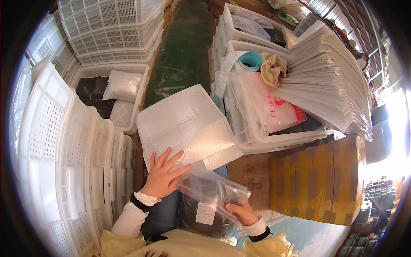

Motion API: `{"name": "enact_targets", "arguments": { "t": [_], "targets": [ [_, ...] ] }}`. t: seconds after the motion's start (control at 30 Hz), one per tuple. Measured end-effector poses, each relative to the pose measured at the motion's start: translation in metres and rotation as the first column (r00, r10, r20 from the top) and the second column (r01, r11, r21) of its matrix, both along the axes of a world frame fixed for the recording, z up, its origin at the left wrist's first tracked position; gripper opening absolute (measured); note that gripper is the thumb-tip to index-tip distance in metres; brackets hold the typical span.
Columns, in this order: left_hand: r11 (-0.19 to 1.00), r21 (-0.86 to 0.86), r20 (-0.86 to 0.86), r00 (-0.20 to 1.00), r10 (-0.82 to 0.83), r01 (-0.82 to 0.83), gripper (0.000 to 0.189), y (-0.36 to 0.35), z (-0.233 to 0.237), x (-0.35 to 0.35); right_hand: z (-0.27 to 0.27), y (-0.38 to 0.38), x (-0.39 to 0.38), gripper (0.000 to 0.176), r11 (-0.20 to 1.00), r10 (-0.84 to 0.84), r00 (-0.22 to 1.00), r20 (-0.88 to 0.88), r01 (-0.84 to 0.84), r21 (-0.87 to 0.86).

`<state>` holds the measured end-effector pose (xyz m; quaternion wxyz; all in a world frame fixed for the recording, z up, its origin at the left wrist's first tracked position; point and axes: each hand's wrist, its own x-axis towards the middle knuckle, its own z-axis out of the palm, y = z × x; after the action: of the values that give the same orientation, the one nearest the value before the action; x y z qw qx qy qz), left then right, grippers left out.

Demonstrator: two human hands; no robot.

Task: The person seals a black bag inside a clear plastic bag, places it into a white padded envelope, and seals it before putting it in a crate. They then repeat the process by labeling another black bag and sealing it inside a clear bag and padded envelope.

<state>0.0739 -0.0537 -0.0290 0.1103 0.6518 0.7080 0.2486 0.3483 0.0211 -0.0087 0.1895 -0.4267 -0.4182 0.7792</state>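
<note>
A clear plastic bag (222, 188) with a dark item inside and a white printed label (205, 213) lies over my lap. My right hand (245, 213) grips the bag's right side, thumb on top and the other fingers hidden beneath. With fingers spread, my left hand (165, 174) rests where the bag's upper left end meets a white bubble mailer (184, 115). The mailer lies flat beyond the bag, its bubble-textured flap toward me.
White crates (77, 141) are stacked at left; one crate (143, 96) holds dark and white packets. At right, a crate (246, 147) carries a printed plastic bag (274, 107), a blue tape roll (251, 61) and a mailer stack (325, 77). Taped cartons (314, 180) stand below.
</note>
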Motion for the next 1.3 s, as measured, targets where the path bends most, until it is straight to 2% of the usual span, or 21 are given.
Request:
{"name": "enact_targets", "arguments": {
  "t": [0.03, 0.13, 0.2, 0.33, 0.37, 0.47, 0.5, 0.6, 0.67, 0.7, 0.73, 0.77, 0.8, 0.9, 1.0, 1.1, 1.2, 1.3],
  "targets": [
    [1.0, -0.006, -0.003, 1.0, -0.012, 0.012, 0.038, -0.001, 0.0, 0.0, -0.005, -0.002, -0.002, 0.061, 1.0, -0.027, 0.997, -0.073, 0.027, 0.004],
    [0.999, -0.004, 0.0, 0.999, -0.054, 0.054, 0.035, -0.003, -0.003, -0.002, 0.002, 0.002, -0.014, 0.064, 0.995, 0.036, 0.997, 0.071, -0.042, 0.091],
    [0.996, 0.021, 0.018, 0.996, -0.083, 0.083, 0.032, -0.005, -0.012, -0.008, 0.006, 0.007, -0.013, 0.064, 0.986, 0.092, 0.994, 0.054, -0.099, 0.134],
    [0.984, -0.013, 0.185, 0.968, -0.171, 0.177, 0.023, -0.011, -0.013, -0.017, -0.004, 0.035, 0.013, 0.062, 0.926, 0.279, 0.953, 0.118, -0.3, 0.23],
    [0.98, -0.037, 0.229, 0.956, -0.182, 0.195, 0.021, -0.013, -0.009, -0.018, 0.0, 0.041, 0.019, 0.061, 0.963, 0.269, 0.962, 0.054, -0.269, 0.002],
    [0.971, -0.089, 0.279, 0.941, -0.191, 0.223, 0.018, -0.018, -0.001, -0.016, -0.004, 0.067, 0.035, 0.059, 0.957, 0.281, 0.959, 0.018, -0.279, -0.077],
    [0.969, -0.104, 0.28, 0.941, -0.189, 0.226, 0.017, -0.018, 0.0, -0.015, 0.005, 0.075, 0.036, 0.056, 0.963, 0.269, 0.963, -0.032, -0.268, 0.031],
    [0.962, -0.112, 0.261, 0.942, -0.212, 0.247, 0.016, -0.02, 0.001, -0.015, 0.034, 0.092, 0.02, 0.051, 0.991, 0.116, 0.964, -0.239, -0.096, 0.093],
    [0.962, -0.098, 0.288, 0.932, -0.219, 0.257, 0.02, -0.021, 0.001, -0.015, 0.057, 0.092, -0.002, 0.05, 0.915, 0.149, 0.974, 0.172, -0.202, 0.35],
    [0.963, -0.088, 0.3, 0.928, -0.219, 0.256, 0.022, -0.02, 0.001, -0.016, 0.067, 0.09, -0.016, 0.051, 0.845, 0.119, 0.921, 0.371, -0.29, 0.449],
    [0.962, -0.087, 0.303, 0.927, -0.222, 0.259, 0.021, -0.02, 0.002, -0.017, 0.076, 0.084, -0.029, 0.05, 0.662, 0.138, 0.832, 0.538, -0.481, 0.575],
    [0.962, -0.088, 0.305, 0.926, -0.222, 0.26, 0.021, -0.02, 0.002, -0.017, 0.084, 0.075, -0.044, 0.05, 0.429, 0.103, 0.719, 0.687, -0.655, 0.622],
    [0.961, -0.09, 0.309, 0.925, -0.223, 0.261, 0.02, -0.02, 0.002, -0.017, 0.086, 0.069, -0.058, 0.051, 0.173, 0.019, 0.597, 0.802, -0.792, 0.585],
    [0.961, -0.091, 0.288, 0.931, -0.225, 0.26, 0.02, -0.02, 0.003, -0.017, 0.074, 0.066, -0.097, 0.052, -0.014, 0.167, 0.372, 0.913, -0.925, 0.379],
    [0.964, -0.088, 0.296, 0.93, -0.217, 0.252, 0.021, -0.022, 0.003, -0.017, 0.05, 0.089, -0.125, 0.061, -0.035, 0.505, -0.056, 0.861, -0.998, -0.044],
    [0.968, -0.077, 0.275, 0.938, -0.209, 0.238, 0.027, -0.024, 0.002, -0.017, 0.043, 0.098, -0.134, 0.076, -0.067, 0.659, -0.187, 0.729, -0.979, -0.19],
    [0.991, -0.032, 0.364, 0.925, -0.111, 0.131, 0.039, -0.026, -0.004, -0.014, 0.047, 0.092, -0.121, 0.081, 0.007, 0.72, -0.012, 0.693, -1.0, -0.025],
    [0.997, 0.041, 0.438, 0.896, -0.076, 0.064, 0.058, -0.029, -0.012, -0.016, 0.042, 0.093, -0.111, 0.081, 0.096, 0.761, 0.058, 0.646, -0.995, -0.024]
  ]
}}
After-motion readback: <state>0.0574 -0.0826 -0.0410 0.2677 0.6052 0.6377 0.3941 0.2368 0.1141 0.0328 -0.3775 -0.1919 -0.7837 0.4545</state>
